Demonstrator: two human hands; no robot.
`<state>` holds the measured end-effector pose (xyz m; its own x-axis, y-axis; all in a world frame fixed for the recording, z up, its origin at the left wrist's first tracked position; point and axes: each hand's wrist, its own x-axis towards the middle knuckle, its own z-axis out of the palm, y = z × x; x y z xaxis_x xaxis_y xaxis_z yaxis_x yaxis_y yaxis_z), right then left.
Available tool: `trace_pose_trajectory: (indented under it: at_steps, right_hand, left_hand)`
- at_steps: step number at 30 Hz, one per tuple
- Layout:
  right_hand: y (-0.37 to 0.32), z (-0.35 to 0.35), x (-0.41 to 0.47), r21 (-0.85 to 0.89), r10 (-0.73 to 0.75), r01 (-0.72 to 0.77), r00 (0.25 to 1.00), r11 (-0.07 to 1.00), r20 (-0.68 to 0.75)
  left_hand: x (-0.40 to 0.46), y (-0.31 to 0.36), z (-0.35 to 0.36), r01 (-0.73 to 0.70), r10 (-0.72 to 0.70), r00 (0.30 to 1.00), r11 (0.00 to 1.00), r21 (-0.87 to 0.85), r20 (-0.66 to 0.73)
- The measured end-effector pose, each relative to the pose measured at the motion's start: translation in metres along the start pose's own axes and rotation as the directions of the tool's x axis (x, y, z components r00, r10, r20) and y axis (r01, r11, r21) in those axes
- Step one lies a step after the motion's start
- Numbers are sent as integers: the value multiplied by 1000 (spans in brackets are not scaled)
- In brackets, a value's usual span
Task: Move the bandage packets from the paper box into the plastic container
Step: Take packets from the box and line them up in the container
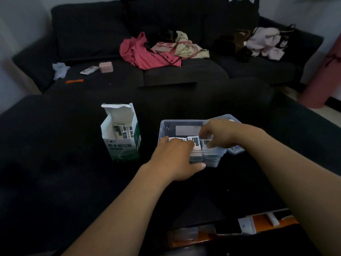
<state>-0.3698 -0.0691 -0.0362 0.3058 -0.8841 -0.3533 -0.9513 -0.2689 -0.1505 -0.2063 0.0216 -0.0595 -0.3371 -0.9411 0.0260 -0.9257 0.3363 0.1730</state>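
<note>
Standing white-and-dark bandage packets (195,143) in clear plastic container (166,126), both hands there

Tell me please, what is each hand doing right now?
Left hand: grips the plastic container.
Right hand: closed on bandage packets.

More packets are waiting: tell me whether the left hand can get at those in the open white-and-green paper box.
Probably yes: the open white-and-green paper box stands beside the left hand, flap up, packets exposed, nothing between.
</note>
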Motion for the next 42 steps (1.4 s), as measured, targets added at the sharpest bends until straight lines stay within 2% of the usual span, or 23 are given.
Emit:
trace_pose_trajectory:
  at_steps: [6,12,14,16,18,19,21,23,24,25,26,27,30,32,33,35,39,42]
  right_hand:
    - [4,-2,-1,36,-4,4,1000,999,9]
    - [0,-15,-12,-10,27,-27,1000,1000,-7]
    - [-2,-21,-17,-24,20,-24,992,999,-124]
    - [-8,-25,-19,10,-30,35,940,999,-339]
    - [-19,-27,-23,56,-68,112,857,992,-511]
    - [-31,-27,-22,65,-98,166,812,984,-576]
    - [-50,-23,-24,92,-173,305,736,948,-655]
    - [-81,-18,-27,74,-292,467,661,881,-691]
    - [-99,-16,-27,49,-355,527,635,849,-686]
    - [-115,-13,-28,28,-403,563,625,826,-669]
    - [-131,-9,-26,15,-437,580,631,815,-641]
    - [-144,-5,-25,6,-451,575,649,818,-612]
    - [-169,5,-14,0,-422,504,724,864,-545]
    - [-177,6,-5,10,-373,434,787,901,-491]
    - [-178,6,-1,12,-352,401,819,916,-454]
    - [-184,6,6,15,-326,363,854,932,-405]
    - [-186,6,15,73,-264,319,875,945,-406]
    - [-183,3,22,114,-238,306,885,945,-401]
  left_hand:
    - [-1,0,-2,14,-14,1000,1000,-11,17]
    - [1,-2,-4,17,-15,1000,996,-89,27]
    - [-1,-2,-9,26,-32,999,986,-164,-34]
    - [-2,-7,-18,29,-78,981,963,-267,-175]
    - [-5,-15,-28,-4,-162,911,916,-401,-379]
    - [-10,-23,-35,-38,-221,840,886,-461,-495]
    - [-18,-36,-45,-111,-355,650,831,-546,-672]
    - [-33,-59,-57,-144,-485,473,781,-608,-735]
    - [-41,-71,-63,-149,-543,404,755,-639,-736]
    - [-48,-83,-67,-138,-594,365,727,-673,-717]
    - [-54,-97,-69,-91,-647,360,693,-715,-673]
    - [-59,-107,-69,-14,-695,390,652,-758,-604]
    - [-63,-130,-58,347,-767,551,568,-746,-328]
    - [-63,-134,-50,473,-738,655,566,-675,-160]
    - [-62,-133,-47,486,-713,694,569,-663,-103]
    - [-62,-136,-45,483,-683,727,580,-656,-68]
    - [-61,-139,-45,472,-700,709,554,-686,-78]
    - [-61,-139,-45,455,-681,730,548,-702,-59]
